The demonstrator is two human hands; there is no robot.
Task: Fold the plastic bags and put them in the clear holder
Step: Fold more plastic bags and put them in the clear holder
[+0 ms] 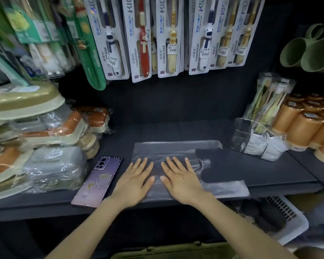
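Observation:
A clear plastic bag (176,148) lies spread flat on the dark shelf (250,171), its two handles pointing right. My left hand (137,181) presses flat on the bag's near left part, fingers straight and spread. Beside it, my right hand (181,179) lies flat on the bag's middle, fingers straight too. The clear holder (254,137) stands at the right of the shelf, with folded whitish bags inside it.
A purple phone (97,181) lies left of my left hand. Wrapped plastic boxes (36,139) are stacked at the left. Orange cups (305,126) and a toothbrush pack (267,101) stand behind the holder. Toothbrush packs (166,38) hang above. A white basket (286,219) sits below right.

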